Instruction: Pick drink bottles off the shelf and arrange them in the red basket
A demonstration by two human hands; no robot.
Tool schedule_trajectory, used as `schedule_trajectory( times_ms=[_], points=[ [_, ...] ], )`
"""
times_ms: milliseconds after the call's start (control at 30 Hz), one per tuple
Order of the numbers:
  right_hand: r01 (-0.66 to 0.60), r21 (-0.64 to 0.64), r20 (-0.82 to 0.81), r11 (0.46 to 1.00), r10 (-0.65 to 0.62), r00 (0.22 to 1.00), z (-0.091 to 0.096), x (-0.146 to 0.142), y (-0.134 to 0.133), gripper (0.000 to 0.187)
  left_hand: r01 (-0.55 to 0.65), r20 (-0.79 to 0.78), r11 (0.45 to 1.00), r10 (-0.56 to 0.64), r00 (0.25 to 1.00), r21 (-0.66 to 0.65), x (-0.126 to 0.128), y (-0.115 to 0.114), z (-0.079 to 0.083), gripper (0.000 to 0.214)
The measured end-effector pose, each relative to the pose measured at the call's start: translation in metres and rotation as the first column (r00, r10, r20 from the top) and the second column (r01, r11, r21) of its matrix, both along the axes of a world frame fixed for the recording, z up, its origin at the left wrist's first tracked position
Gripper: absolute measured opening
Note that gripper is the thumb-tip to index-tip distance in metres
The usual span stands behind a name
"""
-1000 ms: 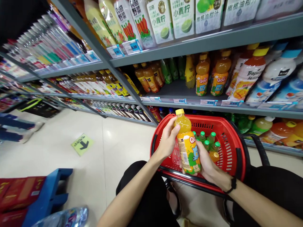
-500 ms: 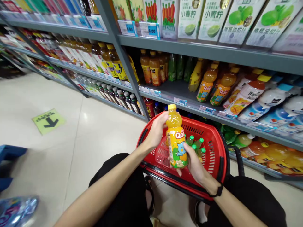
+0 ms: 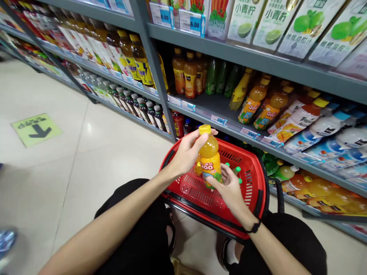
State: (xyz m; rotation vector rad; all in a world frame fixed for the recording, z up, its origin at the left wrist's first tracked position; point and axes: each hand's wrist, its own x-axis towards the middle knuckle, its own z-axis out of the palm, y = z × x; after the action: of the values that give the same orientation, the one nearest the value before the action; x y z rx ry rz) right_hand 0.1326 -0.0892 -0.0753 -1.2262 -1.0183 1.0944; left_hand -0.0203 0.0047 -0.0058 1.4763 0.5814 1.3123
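Observation:
An orange Qoo juice bottle (image 3: 210,158) with a yellow cap is held upright over the red shopping basket (image 3: 183,189). My left hand (image 3: 187,151) closes around its neck just under the cap, thumb in front. My right hand (image 3: 229,187) grips the lower part of the bottle, with the thumb across the label. Inside the basket stand several green-capped bottles (image 3: 237,170), partly hidden behind my right hand. Another yellow-capped bottle (image 3: 197,168) shows in the basket, mostly covered by the held one and my left hand.
A shelf (image 3: 212,109) beyond the basket carries more Qoo bottles (image 3: 254,100), with juice cartons (image 3: 243,23) above and bottles lying on the bottom level (image 3: 327,193). The basket's black handle (image 3: 279,196) sticks out at right. A green arrow sticker (image 3: 36,130) lies on the floor at left.
My left hand has wrapped from the bottle's side onto its neck. The bottle has turned, so its label faces further left, and my right thumb has shifted across the front. The view has swung slightly right.

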Motion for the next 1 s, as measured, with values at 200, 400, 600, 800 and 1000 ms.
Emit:
schedule_trajectory(
  times_ms=[200,400,600,800,1000],
  points=[
    [0.023,-0.033,-0.036,0.999,-0.024,0.999,-0.0078,-0.0004,0.005,0.063,-0.038,-0.009,0.999,0.038,0.999,0.006,0.0013,0.0002,-0.0041,0.045],
    [-0.024,-0.058,-0.057,0.998,0.021,0.998,-0.0049,-0.0015,0.0008,0.061,-0.01,-0.014,1.0,0.01,1.0,0.007,0.0017,-0.0022,-0.0022,0.038],
    [-0.074,-0.092,-0.082,0.993,0.067,0.994,-0.0002,-0.0031,-0.0031,0.061,0.06,0.028,0.998,-0.06,0.998,0.012,-0.0027,-0.0022,0.0013,0.035],
    [-0.085,-0.113,-0.115,0.99,0.072,0.991,0.0006,-0.0041,-0.0046,0.059,0.106,0.047,0.994,-0.106,0.993,0.012,-0.0054,0.0015,0.0024,0.035],
    [-0.1,-0.114,-0.126,0.988,0.086,0.988,0.0007,-0.0029,-0.0048,0.061,0.064,0.028,0.998,-0.064,0.998,0.006,-0.0051,0.0004,0.0034,0.037]
  ],
)
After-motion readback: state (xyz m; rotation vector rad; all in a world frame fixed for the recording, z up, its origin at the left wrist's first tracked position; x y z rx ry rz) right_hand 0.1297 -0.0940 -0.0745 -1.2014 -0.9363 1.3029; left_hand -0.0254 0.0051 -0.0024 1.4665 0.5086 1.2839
